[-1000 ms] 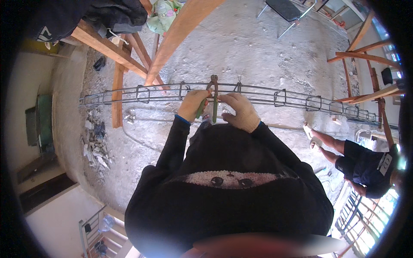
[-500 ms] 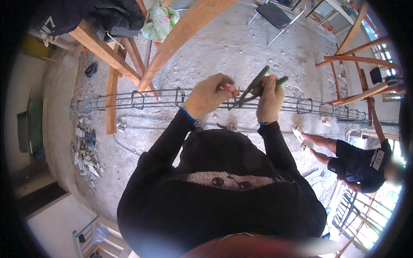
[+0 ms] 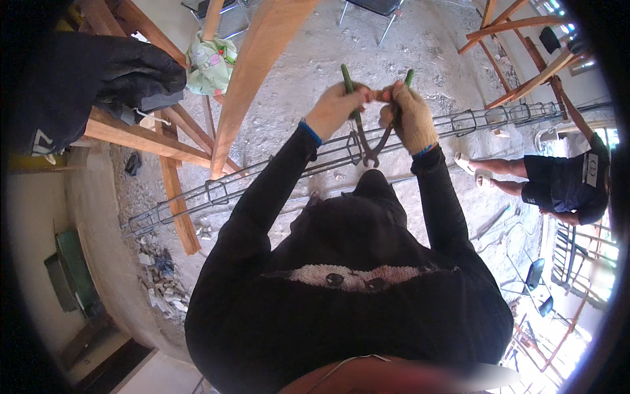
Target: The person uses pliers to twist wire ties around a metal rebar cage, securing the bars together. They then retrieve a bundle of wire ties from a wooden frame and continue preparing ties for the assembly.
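Observation:
Green-handled pincers (image 3: pixel 369 146) are held above a long rebar cage, jaws toward me and handles spread apart. My gloved left hand (image 3: pixel 336 113) is closed at the left handle, its bare-looking fingertips toward my other hand. My gloved right hand (image 3: pixel 415 121) is closed around the right handle. The fingertips of both hands meet or nearly meet between the handles; whether something small is pinched there I cannot make out. Beneath the pincers, the rebar cage (image 3: pixel 312 167) of long bars and square stirrups runs from lower left to upper right.
Wooden beams (image 3: pixel 252 72) stand at the left, with a dark garment (image 3: pixel 118 79) and a light green bag (image 3: pixel 211 62) hanging there. Rubble (image 3: pixel 161 279) lies on the left floor. A person in dark clothes (image 3: pixel 571 180) is at the right, an arm reaching toward the cage's end.
The left hand has come across to the pincers, whose handles are now wider apart and whose jaws point toward me. The view has turned, so the cage now runs slanted.

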A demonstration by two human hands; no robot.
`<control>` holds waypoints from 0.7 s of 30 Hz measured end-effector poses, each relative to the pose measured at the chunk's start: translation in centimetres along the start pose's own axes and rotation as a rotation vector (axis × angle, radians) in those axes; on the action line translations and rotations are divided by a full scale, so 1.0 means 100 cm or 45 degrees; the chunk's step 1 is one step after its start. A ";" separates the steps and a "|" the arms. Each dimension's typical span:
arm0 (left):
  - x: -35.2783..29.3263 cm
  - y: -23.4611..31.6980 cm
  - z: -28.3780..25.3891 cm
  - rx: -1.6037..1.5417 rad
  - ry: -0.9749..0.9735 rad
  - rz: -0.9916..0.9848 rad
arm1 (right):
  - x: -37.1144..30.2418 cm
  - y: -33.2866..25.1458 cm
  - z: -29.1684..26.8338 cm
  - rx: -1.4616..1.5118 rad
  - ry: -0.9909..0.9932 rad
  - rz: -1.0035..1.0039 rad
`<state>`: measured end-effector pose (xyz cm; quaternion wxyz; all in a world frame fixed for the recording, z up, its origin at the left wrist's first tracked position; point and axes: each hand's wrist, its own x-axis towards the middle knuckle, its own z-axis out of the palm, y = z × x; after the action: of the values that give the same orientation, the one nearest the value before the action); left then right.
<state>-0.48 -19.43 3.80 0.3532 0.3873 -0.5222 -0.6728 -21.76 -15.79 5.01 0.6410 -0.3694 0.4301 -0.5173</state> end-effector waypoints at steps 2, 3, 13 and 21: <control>0.020 0.003 -0.005 0.001 0.098 0.070 | 0.020 -0.003 -0.012 0.211 0.133 -0.022; 0.033 0.005 -0.008 0.005 0.160 0.108 | 0.033 -0.007 -0.020 0.383 0.135 -0.046; 0.140 -0.082 -0.055 -0.282 0.428 -0.383 | 0.153 0.048 -0.076 0.431 0.329 0.179; 0.096 -0.130 -0.093 -0.491 0.678 -0.302 | 0.174 0.082 -0.060 0.600 0.249 0.406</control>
<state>2.55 -29.21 -11.76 0.4631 0.5334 -0.2265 -0.6706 -22.83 -31.42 -7.61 0.7377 -0.0868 0.4106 -0.5288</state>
